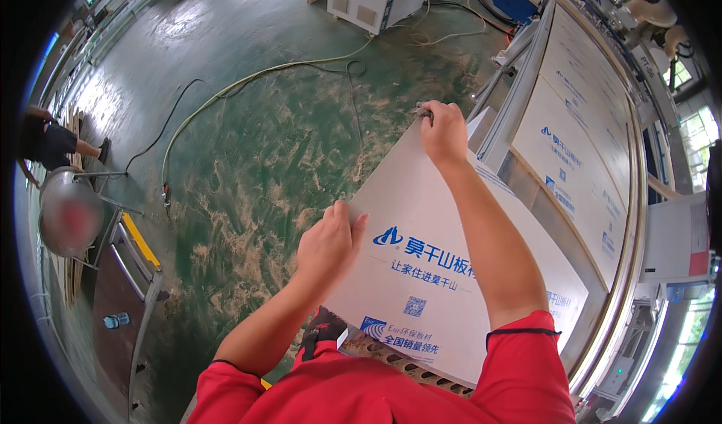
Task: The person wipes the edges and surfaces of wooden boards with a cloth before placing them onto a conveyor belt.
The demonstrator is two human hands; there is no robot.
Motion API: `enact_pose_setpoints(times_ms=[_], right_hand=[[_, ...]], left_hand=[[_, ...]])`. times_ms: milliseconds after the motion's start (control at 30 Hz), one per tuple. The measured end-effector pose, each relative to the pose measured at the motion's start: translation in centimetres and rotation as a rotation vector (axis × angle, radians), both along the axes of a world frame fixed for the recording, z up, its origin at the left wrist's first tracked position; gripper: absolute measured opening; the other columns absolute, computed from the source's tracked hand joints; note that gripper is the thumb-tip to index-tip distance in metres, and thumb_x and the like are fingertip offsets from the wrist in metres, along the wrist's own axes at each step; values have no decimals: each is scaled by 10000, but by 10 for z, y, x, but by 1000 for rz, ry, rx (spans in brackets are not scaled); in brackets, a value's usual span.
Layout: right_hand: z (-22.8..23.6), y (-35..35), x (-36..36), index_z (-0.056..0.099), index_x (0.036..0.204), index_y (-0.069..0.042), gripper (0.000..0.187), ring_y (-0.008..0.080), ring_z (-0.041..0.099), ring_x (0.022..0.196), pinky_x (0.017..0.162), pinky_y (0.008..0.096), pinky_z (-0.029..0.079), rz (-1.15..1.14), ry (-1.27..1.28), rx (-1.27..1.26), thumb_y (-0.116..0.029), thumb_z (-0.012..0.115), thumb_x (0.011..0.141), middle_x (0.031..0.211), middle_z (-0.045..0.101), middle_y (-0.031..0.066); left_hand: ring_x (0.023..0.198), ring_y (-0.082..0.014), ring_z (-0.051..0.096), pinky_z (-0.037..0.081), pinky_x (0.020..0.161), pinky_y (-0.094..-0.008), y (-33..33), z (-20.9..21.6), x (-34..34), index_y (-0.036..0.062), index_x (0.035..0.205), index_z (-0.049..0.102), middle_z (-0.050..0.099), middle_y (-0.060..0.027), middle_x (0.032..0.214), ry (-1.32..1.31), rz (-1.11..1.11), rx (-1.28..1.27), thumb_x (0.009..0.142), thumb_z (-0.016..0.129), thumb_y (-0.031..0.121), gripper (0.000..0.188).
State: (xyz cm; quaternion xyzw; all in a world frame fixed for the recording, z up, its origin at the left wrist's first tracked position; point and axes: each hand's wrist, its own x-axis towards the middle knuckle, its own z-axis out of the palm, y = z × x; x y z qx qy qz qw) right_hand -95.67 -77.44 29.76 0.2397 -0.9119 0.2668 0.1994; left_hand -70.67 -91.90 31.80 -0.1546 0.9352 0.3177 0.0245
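A large white board (406,198) printed in blue lies tilted in front of me. My left hand (329,243) is closed at its left edge, the thumb toward the printed face and the fingers at the rim. At the board's far corner my right hand (445,132) is closed around a small grey, dark thing that shows only in part beside the fingers; its kind cannot be made out. My right forearm crosses over the board and hides part of the print. Under the board's near edge a slotted surface (410,367) shows.
More printed white boards (564,145) lie on a long bench at the right. A green hose (248,78) and dark cables cross the dusty green floor. A brown-topped cart (120,296) and a person (56,142) are at the left. A white cabinet (368,3) stands at the back.
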Motion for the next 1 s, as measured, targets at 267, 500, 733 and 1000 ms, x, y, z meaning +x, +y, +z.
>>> enact_pose_setpoints(times_ms=[267, 500, 733, 1000], right_hand=[[9, -14, 26, 696, 962, -49, 159, 334, 616, 935, 832, 432, 511, 231, -59, 37, -44, 625, 820, 923, 697, 127], [16, -32, 114, 689, 989, -39, 203, 348, 617, 923, 818, 441, 515, 387, -115, -30, -26, 617, 800, 919, 683, 142], [16, -68, 306, 667, 1048, -13, 286, 317, 621, 868, 807, 414, 526, 823, -149, -78, 16, 627, 766, 999, 687, 123], [46, -48, 303, 687, 1055, -59, 290, 324, 625, 837, 791, 415, 517, 658, -164, -211, 5, 671, 773, 990, 687, 125]], left_hand=[[965, -406, 646, 508, 801, -475, -18, 0, 10, 8, 1207, 509, 655, -221, 1069, -33, -27, 133, 1001, 513, 444, 482], [804, -170, 614, 494, 686, -314, -99, -45, 76, 15, 1247, 545, 658, -108, 945, -150, 267, 751, 1041, 440, 480, 519], [742, -155, 586, 467, 697, -296, -116, -64, 118, 22, 1233, 561, 662, -96, 965, -139, 446, 1031, 1057, 367, 501, 546], [800, -174, 621, 485, 773, -313, -119, -56, 121, 3, 1231, 589, 669, -106, 1022, -79, 311, 1066, 1058, 372, 489, 560]])
